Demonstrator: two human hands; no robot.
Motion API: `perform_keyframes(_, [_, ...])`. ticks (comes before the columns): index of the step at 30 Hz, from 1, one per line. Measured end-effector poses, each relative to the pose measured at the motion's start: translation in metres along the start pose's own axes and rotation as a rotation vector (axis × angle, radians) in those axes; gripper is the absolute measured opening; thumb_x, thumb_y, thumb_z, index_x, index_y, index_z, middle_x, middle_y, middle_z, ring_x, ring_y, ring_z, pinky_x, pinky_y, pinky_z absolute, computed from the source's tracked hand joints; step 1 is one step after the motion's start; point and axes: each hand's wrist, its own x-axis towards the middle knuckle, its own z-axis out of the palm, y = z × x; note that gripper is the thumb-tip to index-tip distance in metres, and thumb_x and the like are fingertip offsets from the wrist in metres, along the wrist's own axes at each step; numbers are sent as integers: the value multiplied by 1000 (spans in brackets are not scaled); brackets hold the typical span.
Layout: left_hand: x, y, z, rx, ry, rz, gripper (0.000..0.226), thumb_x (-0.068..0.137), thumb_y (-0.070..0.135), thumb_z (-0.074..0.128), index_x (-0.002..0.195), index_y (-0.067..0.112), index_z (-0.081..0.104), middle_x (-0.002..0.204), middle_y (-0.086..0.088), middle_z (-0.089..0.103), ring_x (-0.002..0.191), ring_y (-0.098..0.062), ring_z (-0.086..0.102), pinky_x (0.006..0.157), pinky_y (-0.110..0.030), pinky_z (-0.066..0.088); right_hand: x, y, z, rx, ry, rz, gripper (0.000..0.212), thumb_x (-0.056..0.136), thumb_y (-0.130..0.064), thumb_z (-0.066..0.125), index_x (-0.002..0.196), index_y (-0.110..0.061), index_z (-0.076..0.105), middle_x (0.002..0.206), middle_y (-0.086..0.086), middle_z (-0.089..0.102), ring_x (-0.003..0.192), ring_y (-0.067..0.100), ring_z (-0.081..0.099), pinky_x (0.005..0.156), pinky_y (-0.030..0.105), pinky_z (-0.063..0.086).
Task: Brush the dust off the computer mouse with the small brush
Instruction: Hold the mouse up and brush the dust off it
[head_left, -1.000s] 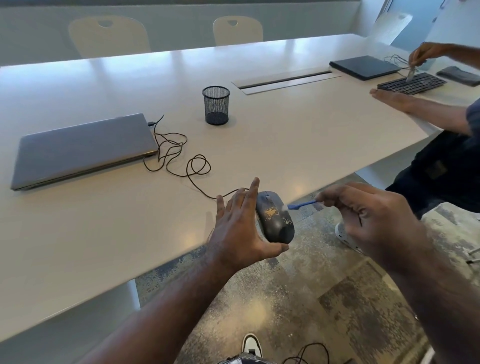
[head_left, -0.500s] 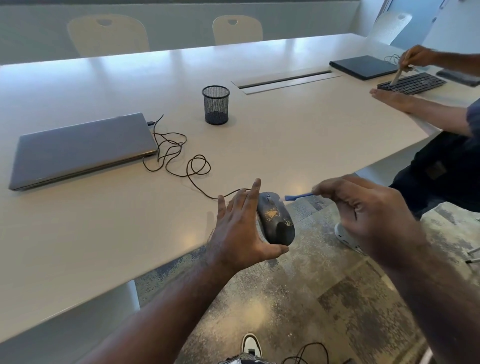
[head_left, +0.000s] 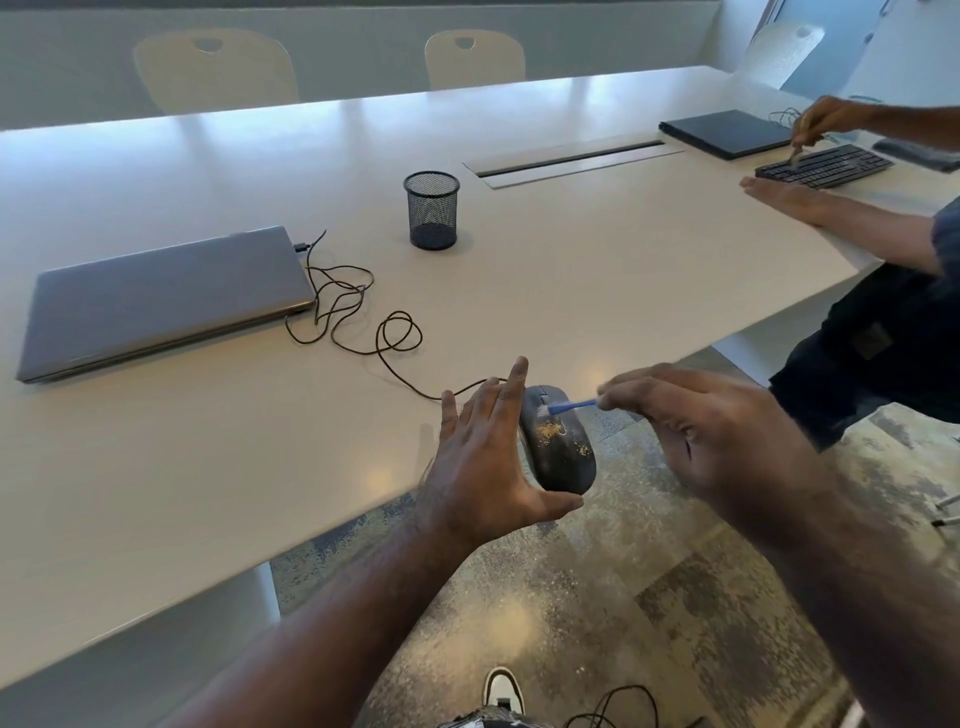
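Note:
A dark grey computer mouse (head_left: 558, 441) with yellowish dust specks on its back is held just past the near edge of the white table (head_left: 208, 467). My left hand (head_left: 483, 462) grips it from the left side, thumb under its rear end. My right hand (head_left: 696, 431) pinches a small blue brush (head_left: 571, 406) whose pale bristles touch the front of the mouse, near the wheel. A thin black cable (head_left: 363, 317) runs from the mouse across the table to a closed grey laptop (head_left: 161, 301).
A black mesh pen cup (head_left: 431, 210) stands mid-table. At the far right another person's hands work on a black keyboard (head_left: 826, 166) beside a closed dark laptop (head_left: 727, 133). Two pale chairs (head_left: 215, 70) stand behind the table. Patterned floor and a shoe (head_left: 501, 686) lie below.
The brush tip has come back down from above the mouse onto its front part. My left hand keeps the mouse in the same place.

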Motion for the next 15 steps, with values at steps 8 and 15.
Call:
perform_keyframes(8, [-2, -1, -3, -11, -3, -8, 138, 54, 77, 71, 154, 37, -16, 162, 1, 23, 153, -15, 9, 122, -51, -12, 1, 10, -7, -25, 19, 43, 30, 81, 8, 66, 103, -11, 74, 98, 3, 74, 77, 27, 71, 61, 43, 59])
perform_keyframes(15, [1, 0, -1, -3, 0, 0, 139, 56, 76, 75, 154, 36, -15, 162, -1, 24, 152, -16, 12, 122, -52, -10, 0, 2, -3, -10, -50, 29, 30, 80, 8, 69, 103, -12, 74, 101, 1, 75, 79, 22, 71, 64, 38, 60])
